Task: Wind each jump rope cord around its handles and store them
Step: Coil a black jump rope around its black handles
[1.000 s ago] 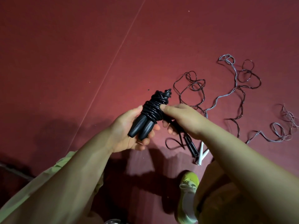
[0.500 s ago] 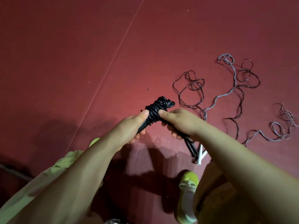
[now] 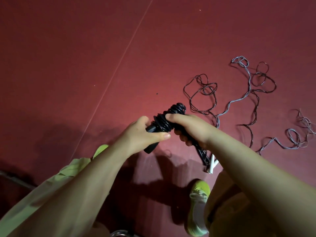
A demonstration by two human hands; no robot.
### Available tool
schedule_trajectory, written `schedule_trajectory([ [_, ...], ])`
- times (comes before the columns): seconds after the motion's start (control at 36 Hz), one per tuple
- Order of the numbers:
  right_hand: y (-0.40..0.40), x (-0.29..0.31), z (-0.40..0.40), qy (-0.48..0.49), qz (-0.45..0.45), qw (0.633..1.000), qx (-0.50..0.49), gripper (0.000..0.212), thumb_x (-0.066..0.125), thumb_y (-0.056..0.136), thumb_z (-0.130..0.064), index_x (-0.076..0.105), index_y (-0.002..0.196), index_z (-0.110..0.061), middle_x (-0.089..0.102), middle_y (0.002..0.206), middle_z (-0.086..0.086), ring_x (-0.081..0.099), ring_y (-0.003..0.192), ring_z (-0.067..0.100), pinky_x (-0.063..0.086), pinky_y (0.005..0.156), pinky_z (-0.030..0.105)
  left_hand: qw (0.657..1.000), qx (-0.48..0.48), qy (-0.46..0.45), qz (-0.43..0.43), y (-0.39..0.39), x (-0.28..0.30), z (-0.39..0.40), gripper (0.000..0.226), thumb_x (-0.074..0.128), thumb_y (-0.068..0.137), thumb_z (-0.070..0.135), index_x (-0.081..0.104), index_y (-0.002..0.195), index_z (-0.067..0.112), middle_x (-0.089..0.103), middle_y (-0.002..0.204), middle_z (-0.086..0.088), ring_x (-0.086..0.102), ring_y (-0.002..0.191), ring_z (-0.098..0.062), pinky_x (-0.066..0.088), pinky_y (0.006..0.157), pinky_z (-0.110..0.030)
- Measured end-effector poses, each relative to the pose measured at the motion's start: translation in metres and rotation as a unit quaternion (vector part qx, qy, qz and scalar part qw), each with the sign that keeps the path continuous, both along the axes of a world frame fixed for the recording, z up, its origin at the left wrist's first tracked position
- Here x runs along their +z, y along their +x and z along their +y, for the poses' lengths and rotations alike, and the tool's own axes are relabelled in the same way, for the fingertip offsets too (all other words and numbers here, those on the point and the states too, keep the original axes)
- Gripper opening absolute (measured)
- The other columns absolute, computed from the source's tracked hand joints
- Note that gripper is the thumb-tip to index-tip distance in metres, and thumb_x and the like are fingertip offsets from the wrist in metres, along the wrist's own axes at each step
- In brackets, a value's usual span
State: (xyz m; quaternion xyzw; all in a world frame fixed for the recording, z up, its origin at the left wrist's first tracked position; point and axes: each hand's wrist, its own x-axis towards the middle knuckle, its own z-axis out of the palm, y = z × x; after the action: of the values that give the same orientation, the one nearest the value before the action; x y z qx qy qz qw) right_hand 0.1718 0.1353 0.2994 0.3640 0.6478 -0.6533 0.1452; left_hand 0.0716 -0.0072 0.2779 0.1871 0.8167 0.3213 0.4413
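**Two hands on one wound rope, others loose on the floor**

Two hands met over the black jump rope (image 3: 165, 120), held above the red floor (image 3: 85, 65). Leftmost, the left hand (image 3: 142, 135) curled round the paired black handles (image 3: 151, 148), thumb across the front, so the bundle sat firm in the fist. Next to it, the right hand (image 3: 191, 129) closed over the coils from the other side, forefinger pressed on the upper wraps, and appeared to hold more dark cord trailing down beneath it. Judged from the glossy windings, the cord was light, springy and slick, apt to unwind if released; the handles looked stiff and gave the surest hold, with a finger pinning the last turn. Further right, a dark cord (image 3: 201, 93) lay tangled on the floor, and beyond it a pale grey cord (image 3: 239, 103) looped away, its white handles (image 3: 212, 165) near the right forearm. Both looked thin, limp and prone to knotting.
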Motion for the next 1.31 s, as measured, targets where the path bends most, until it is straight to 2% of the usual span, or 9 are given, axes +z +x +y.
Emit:
schedule_trajectory([
  [0.17, 0.001, 0.003, 0.003, 0.020, 0.057, 0.998, 0.037, 0.022, 0.058, 0.070, -0.034, 0.045, 0.058, -0.021, 0.034, 0.054, -0.004, 0.027, 0.047, 0.013, 0.018, 0.045, 0.026, 0.983, -0.070, 0.053, -0.161, 0.006, 0.008, -0.005, 0.019, 0.063, 0.085, 0.041, 0.059, 0.091, 0.023, 0.067, 0.089, 0.005, 0.062, 0.089, -0.014, 0.049, 0.092, -0.042],
  [0.25, 0.003, 0.003, 0.006, 0.013, 0.073, 0.996, 0.040, 0.021, 0.054, 0.068, -0.029, 0.042, 0.052, -0.023, 0.032, 0.050, -0.006, 0.025, 0.045, 0.013, 0.017, 0.044, 0.024, 0.968, -0.060, 0.058, -0.238, 0.003, 0.006, -0.008, 0.050, 0.066, 0.070, 0.063, 0.064, 0.100, 0.023, 0.073, 0.098, -0.003, 0.067, 0.101, -0.021, 0.046, 0.100, -0.051],
  [0.44, 0.005, 0.003, 0.011, -0.044, 0.168, 0.982, 0.070, 0.016, 0.057, 0.059, -0.037, 0.049, 0.053, -0.024, 0.038, 0.051, -0.002, 0.033, 0.047, 0.012, 0.024, 0.045, 0.023, 0.872, -0.034, 0.147, -0.466, -0.004, 0.005, -0.008, 0.091, 0.024, 0.074, 0.079, 0.068, 0.107, 0.007, 0.068, 0.107, -0.021, 0.065, 0.094, -0.031, 0.049, 0.085, -0.044],
  [0.58, 0.004, 0.003, 0.011, -0.056, 0.188, 0.975, 0.104, 0.022, 0.055, 0.064, -0.043, 0.055, 0.052, -0.025, 0.043, 0.050, -0.002, 0.035, 0.045, 0.017, 0.020, 0.044, 0.032, 0.794, -0.042, 0.174, -0.581, -0.001, 0.003, -0.009, 0.094, 0.034, 0.068, 0.081, 0.070, 0.100, 0.001, 0.067, 0.083, -0.019, 0.066, 0.073, -0.030, 0.053, 0.076, -0.045],
  [0.69, 0.004, 0.007, 0.013, -0.054, 0.136, 0.984, 0.104, 0.023, 0.058, 0.076, -0.037, 0.062, 0.063, -0.018, 0.052, 0.048, -0.006, 0.044, 0.040, 0.010, 0.031, 0.040, 0.021, 0.832, 0.003, 0.146, -0.536, 0.000, 0.007, -0.004, 0.090, 0.028, 0.068, 0.084, 0.067, 0.081, 0.005, 0.058, 0.061, -0.009, 0.055, 0.050, -0.022, 0.051, 0.063, -0.035],
  [0.86, 0.004, 0.004, 0.016, -0.004, 0.043, 0.996, 0.072, 0.027, 0.058, 0.093, -0.028, 0.062, 0.073, -0.011, 0.063, 0.066, 0.000, 0.054, 0.050, 0.010, 0.041, 0.042, 0.019, 0.921, 0.059, 0.101, -0.371, 0.006, 0.001, 0.003, 0.085, 0.013, 0.084, 0.075, 0.062, 0.077, 0.005, 0.056, 0.057, -0.009, 0.052, 0.047, -0.020, 0.046, 0.058, -0.030],
  [1.06, 0.003, 0.000, 0.015, 0.020, -0.010, 0.998, 0.054, 0.031, 0.062, 0.090, -0.036, 0.064, 0.088, -0.005, 0.061, 0.066, 0.003, 0.052, 0.046, 0.010, 0.039, 0.040, 0.019, 0.963, 0.083, 0.069, -0.248, 0.006, -0.007, 0.004, 0.082, 0.020, 0.084, 0.076, 0.064, 0.077, 0.008, 0.060, 0.059, -0.005, 0.054, 0.050, -0.019, 0.047, 0.061, -0.031],
  [1.19, 0.002, -0.005, 0.013, 0.077, -0.038, 0.995, 0.049, 0.041, 0.064, 0.088, -0.043, 0.058, 0.070, -0.007, 0.046, 0.053, 0.005, 0.038, 0.042, 0.016, 0.033, 0.039, 0.019, 0.988, 0.069, 0.053, -0.124, 0.004, -0.013, 0.004, 0.075, 0.028, 0.082, 0.077, 0.064, 0.074, 0.011, 0.060, 0.062, -0.001, 0.054, 0.055, -0.016, 0.049, 0.069, -0.034],
  [1.31, 0.001, -0.006, 0.012, 0.098, -0.033, 0.994, 0.048, 0.044, 0.063, 0.088, -0.046, 0.056, 0.066, -0.009, 0.040, 0.048, 0.000, 0.031, 0.041, 0.015, 0.026, 0.041, 0.021, 0.997, 0.045, 0.055, -0.027, 0.000, -0.021, 0.000, 0.093, 0.030, 0.055, 0.088, 0.064, 0.080, 0.004, 0.061, 0.066, -0.004, 0.056, 0.060, -0.019, 0.048, 0.072, -0.036],
])
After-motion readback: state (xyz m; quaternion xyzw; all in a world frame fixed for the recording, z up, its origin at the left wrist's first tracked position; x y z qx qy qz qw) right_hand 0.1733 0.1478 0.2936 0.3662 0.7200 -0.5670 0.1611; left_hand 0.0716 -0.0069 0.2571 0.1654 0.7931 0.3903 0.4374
